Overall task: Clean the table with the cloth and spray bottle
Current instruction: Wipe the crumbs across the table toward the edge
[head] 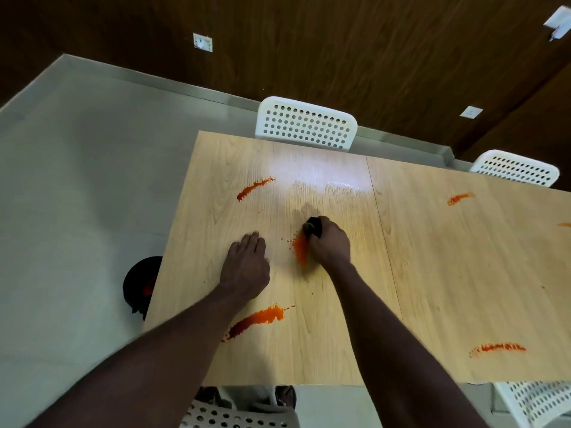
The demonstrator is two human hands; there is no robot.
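Flanking table (432, 273): white chairs (306, 126); orange smears (256, 319).

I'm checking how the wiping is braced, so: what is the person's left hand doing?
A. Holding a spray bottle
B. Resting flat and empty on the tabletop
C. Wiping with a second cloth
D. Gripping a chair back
B: the left hand lies palm down on the table with nothing in it, while the right hand grips a dark cloth beside an orange smear.
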